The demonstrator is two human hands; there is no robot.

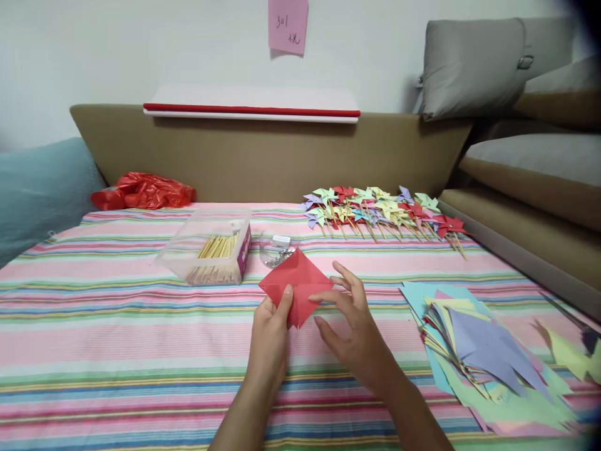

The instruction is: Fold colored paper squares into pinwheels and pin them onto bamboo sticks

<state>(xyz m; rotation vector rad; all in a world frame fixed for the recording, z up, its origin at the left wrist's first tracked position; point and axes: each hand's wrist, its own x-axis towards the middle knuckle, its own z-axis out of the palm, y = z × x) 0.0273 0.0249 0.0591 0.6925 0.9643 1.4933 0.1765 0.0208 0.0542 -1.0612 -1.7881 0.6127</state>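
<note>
A red square of paper (297, 279), folded and standing on a corner like a diamond, is held above the striped cloth (117, 338). My left hand (271, 329) pinches its lower left edge between thumb and fingers. My right hand (350, 319) is just right of it, fingers spread, with the forefinger tip resting on the paper's right side.
A clear plastic box of wooden sticks (213, 254) and a small clear tub of pins (278, 249) sit behind the paper. Several finished pinwheels (382, 213) lie at the back right. A stack of cut coloured papers (483, 351) lies right. A red bag (145, 191) lies back left.
</note>
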